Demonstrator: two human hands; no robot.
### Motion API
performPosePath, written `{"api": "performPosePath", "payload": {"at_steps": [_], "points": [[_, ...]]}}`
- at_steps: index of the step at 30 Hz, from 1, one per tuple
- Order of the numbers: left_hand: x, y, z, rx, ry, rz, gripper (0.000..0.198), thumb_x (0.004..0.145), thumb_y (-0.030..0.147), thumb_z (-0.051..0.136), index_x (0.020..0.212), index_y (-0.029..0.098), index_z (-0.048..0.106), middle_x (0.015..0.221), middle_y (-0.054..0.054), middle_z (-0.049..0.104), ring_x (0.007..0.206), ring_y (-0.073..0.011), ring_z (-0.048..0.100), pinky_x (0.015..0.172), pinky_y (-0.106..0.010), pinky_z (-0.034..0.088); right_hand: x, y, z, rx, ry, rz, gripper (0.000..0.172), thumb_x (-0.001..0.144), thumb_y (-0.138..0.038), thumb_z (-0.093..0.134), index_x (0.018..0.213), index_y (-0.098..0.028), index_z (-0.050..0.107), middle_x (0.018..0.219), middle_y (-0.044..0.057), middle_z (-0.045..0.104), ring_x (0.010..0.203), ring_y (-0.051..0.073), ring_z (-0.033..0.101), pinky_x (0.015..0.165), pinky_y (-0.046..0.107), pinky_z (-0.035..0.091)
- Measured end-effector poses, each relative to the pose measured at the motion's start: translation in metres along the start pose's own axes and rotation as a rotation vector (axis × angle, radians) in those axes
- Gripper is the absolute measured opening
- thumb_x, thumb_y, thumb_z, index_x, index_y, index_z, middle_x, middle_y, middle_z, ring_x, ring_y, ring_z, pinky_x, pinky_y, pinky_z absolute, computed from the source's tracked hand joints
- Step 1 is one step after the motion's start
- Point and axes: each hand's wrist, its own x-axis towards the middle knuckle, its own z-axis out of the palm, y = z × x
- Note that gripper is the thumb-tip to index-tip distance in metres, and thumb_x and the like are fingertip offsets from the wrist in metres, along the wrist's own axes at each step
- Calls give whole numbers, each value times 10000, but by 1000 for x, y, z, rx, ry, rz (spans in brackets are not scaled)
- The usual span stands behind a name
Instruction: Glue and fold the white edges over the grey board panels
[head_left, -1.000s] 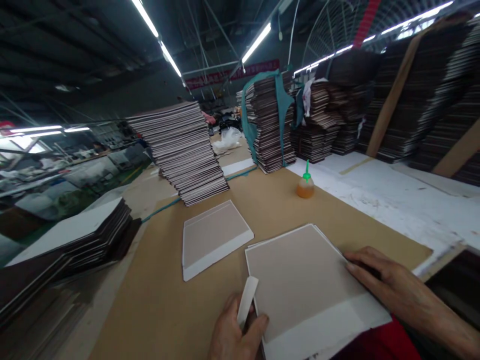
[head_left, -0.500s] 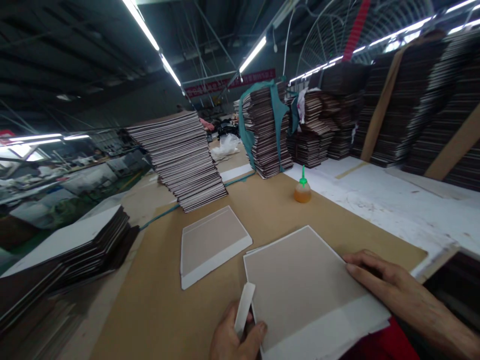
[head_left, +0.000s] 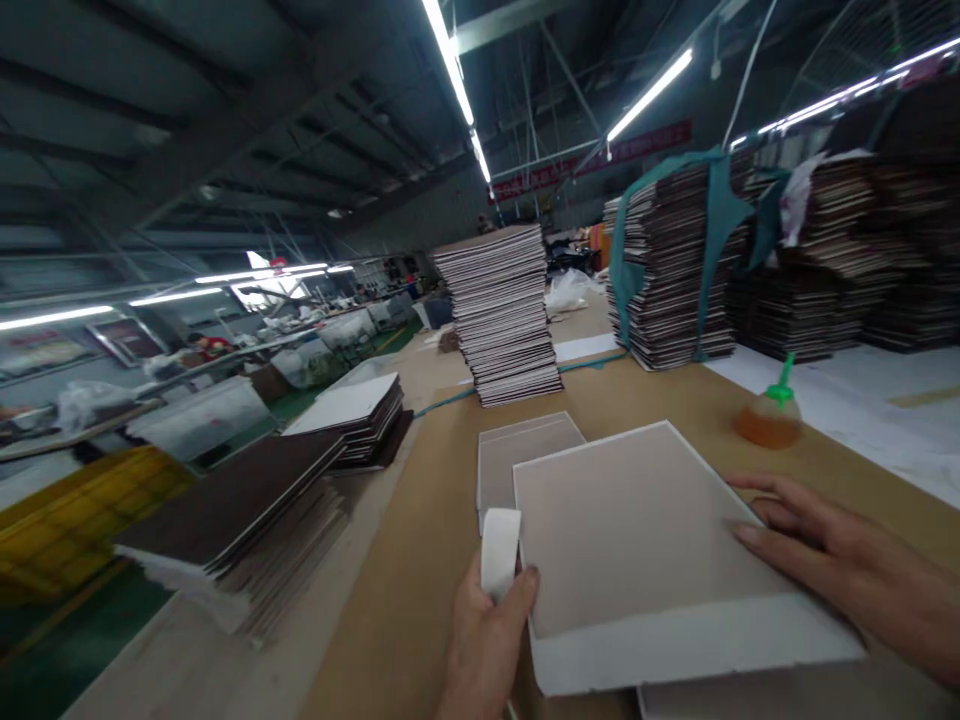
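A beige panel (head_left: pixel 622 540) with white edges and a wider white band on the near side is held tilted above the table. My left hand (head_left: pixel 487 625) is closed at its left edge, thumb on the face, with a flat white bar-like piece (head_left: pixel 500 550) standing up in the same grip. At the right edge my right hand (head_left: pixel 832 560) grips the panel, thumb on top; some fingertips are hidden. A similar panel (head_left: pixel 517 455) lies behind, partly covered. Below the near edge, part of another beige panel (head_left: pixel 742 698) shows.
Brown paper (head_left: pixel 397 560) covers the table. A squeeze bottle (head_left: pixel 772 415) with a green nozzle stands right. Tall board stacks (head_left: pixel 502 315) rise behind, one tied with teal cloth (head_left: pixel 720 240). Lower board piles (head_left: pixel 240 500) lie left, beside a yellow bin (head_left: pixel 82 520).
Both hands have raised the panel off the one beneath and tilted it, the white piece moving along in my left hand. The view has swung left.
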Motion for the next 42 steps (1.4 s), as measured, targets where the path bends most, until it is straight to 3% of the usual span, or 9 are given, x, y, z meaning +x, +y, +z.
{"api": "performPosePath", "payload": {"at_steps": [4,10,16,22,26,30,35,38,42], "points": [[37,20,-27,145,93,45,467,629,407,736,1001,130,677,804,-68,727,715,-221,667,646,-285,516,55,-40,45,171,-293,39,512,810,-450,541,1253,-217,433,1111,92,724,882,250,710,671,329,560],[83,19,-38,214,118,40,245,630,251,674,851,145,677,670,-28,673,644,-185,636,566,-233,468,110,-44,96,-68,-290,37,301,868,-219,452,1165,-180,484,1076,77,728,879,182,702,713,275,512],[92,12,-35,250,123,7,128,651,148,617,775,165,643,512,42,533,490,-115,506,495,-192,380,123,-24,106,-342,-227,13,285,863,-222,504,1136,-167,565,1056,93,716,951,221,675,786,298,472],[93,18,-30,293,134,3,132,648,153,617,777,159,642,521,40,529,471,-112,479,475,-197,346,122,-29,106,-493,-191,-93,259,855,-254,510,1082,-180,609,1000,92,715,911,225,668,781,301,469],[84,27,-33,348,144,14,222,659,236,661,863,147,663,605,13,605,549,-144,540,508,-211,369,108,-38,84,-570,-151,-205,180,840,-305,529,850,-174,653,977,134,676,930,265,632,832,352,441],[52,29,-36,410,107,28,332,707,404,689,919,148,688,736,-20,679,708,-186,606,602,-225,415,76,-22,26,-574,-132,-194,259,881,-389,476,878,-203,656,931,79,680,865,220,618,783,325,449],[-14,14,-9,541,-300,18,291,760,411,621,890,164,705,790,-37,704,763,-225,627,681,-263,456,1,40,-47,-458,-37,15,366,878,-509,473,1006,-231,674,1023,53,712,910,251,641,794,378,498],[-38,7,21,553,-419,68,262,758,308,605,966,182,700,946,-48,715,903,-233,637,816,-269,459,-45,69,-61,-375,33,119,413,882,-569,480,1050,-241,668,1057,59,709,953,266,646,848,403,508],[-41,4,46,569,-419,24,260,776,298,586,991,189,683,965,-53,719,926,-239,647,824,-278,448,-82,75,-51,-350,70,103,405,919,-550,460,1093,-244,661,1065,62,706,983,260,643,877,378,511]]}}
